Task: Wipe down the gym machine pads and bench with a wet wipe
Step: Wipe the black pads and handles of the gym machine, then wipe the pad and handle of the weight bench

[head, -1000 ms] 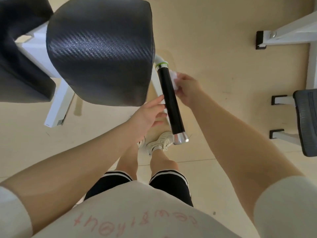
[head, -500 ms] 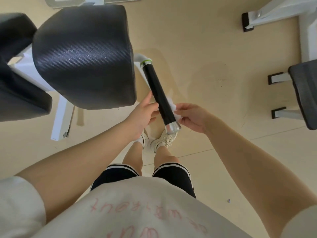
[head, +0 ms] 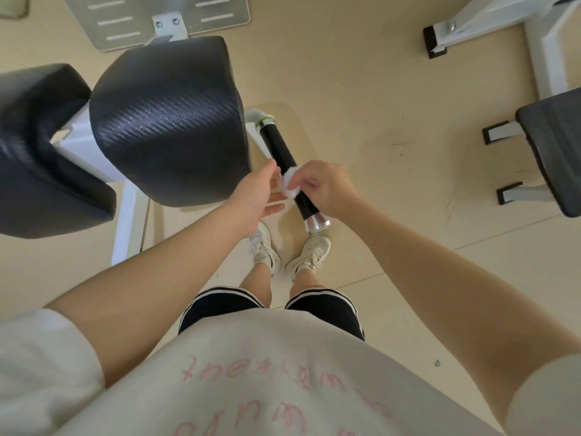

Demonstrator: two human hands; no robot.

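Note:
A black handle grip [head: 276, 146] with a green ring and a chrome end cap sticks out from the machine beside a big black textured seat pad [head: 169, 121]. My right hand [head: 327, 188] pinches a crumpled white wet wipe [head: 290, 182] against the upper side of the grip, near its lower half. My left hand [head: 257, 196] is open beside the grip's left side, fingers spread, close to the wipe. A second black pad [head: 41, 146] lies to the left of the seat pad.
A metal foot plate [head: 157, 18] lies on the beige floor beyond the seat. White machine frames [head: 471, 18] and another dark pad [head: 556, 146] stand at the right. My feet in pale sneakers [head: 289, 250] stand just under the handle.
My right hand brought the wipe from the grip's right side near its end up onto its top. My left hand let go of the grip and opened. The view tilted forward.

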